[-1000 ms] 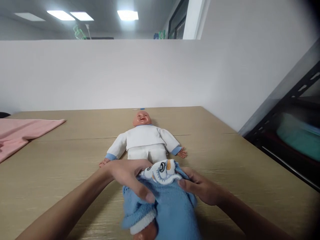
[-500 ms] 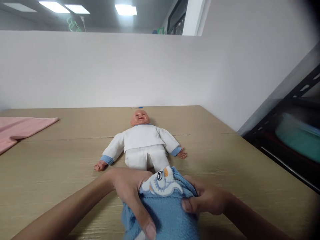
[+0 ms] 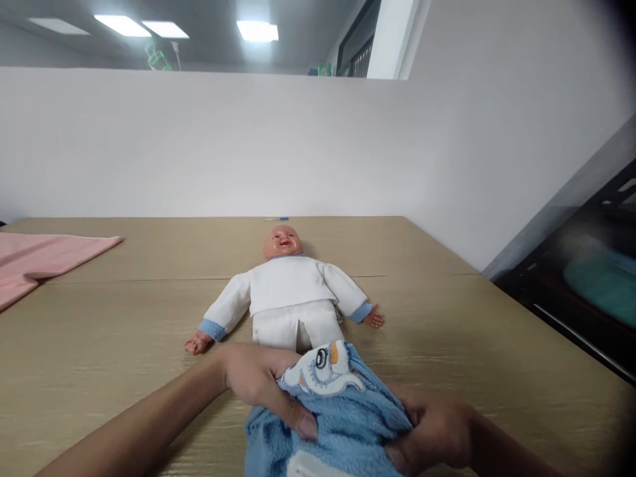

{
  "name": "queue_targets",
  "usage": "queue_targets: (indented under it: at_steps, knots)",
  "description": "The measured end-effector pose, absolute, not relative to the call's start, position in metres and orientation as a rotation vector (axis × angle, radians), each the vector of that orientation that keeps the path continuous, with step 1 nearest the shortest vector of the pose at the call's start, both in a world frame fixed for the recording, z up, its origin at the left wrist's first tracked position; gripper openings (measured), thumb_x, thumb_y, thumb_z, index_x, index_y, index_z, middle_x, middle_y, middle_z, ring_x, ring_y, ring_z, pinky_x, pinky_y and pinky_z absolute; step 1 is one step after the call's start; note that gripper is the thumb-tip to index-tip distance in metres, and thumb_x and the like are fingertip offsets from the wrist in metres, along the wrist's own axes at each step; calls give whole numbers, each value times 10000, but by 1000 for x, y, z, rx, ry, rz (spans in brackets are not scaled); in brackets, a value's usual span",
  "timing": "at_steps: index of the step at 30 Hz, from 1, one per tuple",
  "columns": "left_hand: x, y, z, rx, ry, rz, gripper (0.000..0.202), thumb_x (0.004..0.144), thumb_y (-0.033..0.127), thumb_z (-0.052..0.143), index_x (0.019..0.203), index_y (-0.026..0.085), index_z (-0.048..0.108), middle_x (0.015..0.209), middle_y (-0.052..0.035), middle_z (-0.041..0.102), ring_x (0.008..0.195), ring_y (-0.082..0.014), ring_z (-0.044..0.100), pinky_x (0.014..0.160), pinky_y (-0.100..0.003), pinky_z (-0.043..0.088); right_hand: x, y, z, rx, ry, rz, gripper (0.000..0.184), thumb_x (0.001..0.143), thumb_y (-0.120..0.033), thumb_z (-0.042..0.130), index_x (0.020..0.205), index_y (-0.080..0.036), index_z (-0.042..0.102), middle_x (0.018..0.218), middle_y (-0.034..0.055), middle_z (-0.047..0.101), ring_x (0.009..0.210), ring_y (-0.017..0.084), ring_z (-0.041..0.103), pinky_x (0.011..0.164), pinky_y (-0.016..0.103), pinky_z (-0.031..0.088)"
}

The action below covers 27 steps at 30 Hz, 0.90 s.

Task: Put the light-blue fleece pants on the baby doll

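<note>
Both hands engaged on blue terry garment (image 3: 342,411), front edge of counter (image 3: 124,371), at the doll's (image 3: 293,285) lower end. L hand (image 3: 268,387) grasps garment's upper L side — thumb on front, fingers mostly out of sight at the top edge. R hand (image 3: 434,427) grips R side, cloth bunched in folds at the thumb; remaining fingers partly hidden. White patch w/ embroidered eye & orange marks sits at garment top, betw. the hands; white strip shows lower down.

Doll lies on its back approx. mid-counter, head toward far edge, arms spread; white top w/ blue cuffs, white lower body. Legs below the thighs hidden behind garment & L hand — position n/k.

Pink cloth (image 3: 50,258) at far L of counter. Small blue-ended item (image 3: 284,218) near rear edge, just beyond doll's head. Dark rack (image 3: 611,218) at R, teal item (image 3: 603,281) on it, blurred.
</note>
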<state>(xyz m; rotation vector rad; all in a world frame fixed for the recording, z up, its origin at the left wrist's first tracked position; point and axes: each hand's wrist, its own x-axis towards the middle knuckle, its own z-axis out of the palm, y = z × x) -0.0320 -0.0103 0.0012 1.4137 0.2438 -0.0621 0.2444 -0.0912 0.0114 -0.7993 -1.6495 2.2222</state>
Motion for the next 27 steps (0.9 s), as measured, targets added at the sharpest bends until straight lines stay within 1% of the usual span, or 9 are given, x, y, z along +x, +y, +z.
queue_targets:
  at_steps: [3, 6, 8, 11, 13, 17, 21, 24, 27]
  knots:
    - [-35, -12, -4, 1328, 322, -54, 574, 620, 491, 1018, 1031, 164, 786, 933, -12, 762, 1042, -276, 754, 1125, -422, 583, 245, -92, 12, -852, -1504, 2206, 700, 792, -671, 912, 1268, -171, 793, 1045, 45, 783, 1128, 232, 724, 1068, 297, 532]
    - [-34, -12, -10, 1257, 297, 44, 705, 507, 552, 1037, 1013, 130, 786, 954, -58, 773, 1107, -359, 755, 1132, -511, 570, 240, -90, 17, -779, -1527, 2191, 830, 824, -752, 845, 1397, -161, 737, 1235, 120, 789, 1193, 298, 737, 1148, 404, 521]
    - [-31, -13, -10, 1268, 222, 44, 583, 501, 499, 1054, 851, 140, 757, 830, -34, 736, 908, -298, 769, 1001, -460, 637, 233, -89, 22, -651, -1538, 2199, 997, 715, -763, 918, 1457, -137, 689, 1316, 167, 768, 1246, 355, 726, 1199, 483, 496]
    - [-26, -14, -2, 1313, 119, -24, 446, 590, 422, 1047, 779, 151, 747, 766, -14, 722, 717, -210, 729, 797, -334, 660, 225, -91, 27, -687, -1502, 2167, 1099, 530, -591, 1072, 1454, -142, 682, 1285, 151, 782, 1271, 384, 721, 1203, 501, 502]
    - [-26, -16, 6, 1317, 126, -23, 485, 642, 459, 1027, 914, 129, 798, 849, -36, 771, 800, -250, 777, 798, -347, 655, 221, -95, 29, -841, -1529, 2050, 953, 619, -529, 1044, 1427, -160, 700, 1242, 123, 800, 1248, 364, 735, 1155, 475, 549]
    - [-29, -24, 18, 1405, 310, 151, 551, 754, 488, 942, 1132, 111, 806, 1058, -56, 811, 1165, -357, 759, 1106, -463, 574, 216, -105, 33, -1156, -1683, 1508, 522, 922, -507, 805, 1336, -192, 767, 1149, 103, 820, 1082, 306, 773, 988, 410, 636]
    - [-25, -38, 24, 1488, 650, 300, 491, 838, 470, 822, 1218, 161, 783, 1258, -58, 792, 1299, -359, 678, 1145, -444, 548, 212, -120, 27, -1370, -1551, 1143, 584, 974, -529, 679, 1463, -210, 706, 1335, 137, 783, 1245, 345, 734, 1115, 476, 598]
    - [-16, -49, 27, 1572, 774, 346, 391, 894, 341, 730, 1257, 196, 747, 1249, -33, 781, 1227, -293, 691, 1050, -362, 567, 216, -143, 8, -1595, -1468, 988, 671, 942, -575, 680, 1494, -195, 691, 1433, 157, 748, 1381, 391, 669, 1191, 508, 553]
    - [-9, -57, 27, 1696, 750, 372, 322, 863, 230, 683, 1181, 203, 723, 1148, -13, 773, 1086, -245, 699, 944, -325, 550, 224, -170, -16, -1737, -1507, 935, 709, 888, -550, 751, 1498, -192, 702, 1416, 154, 768, 1361, 417, 685, 1172, 472, 575]
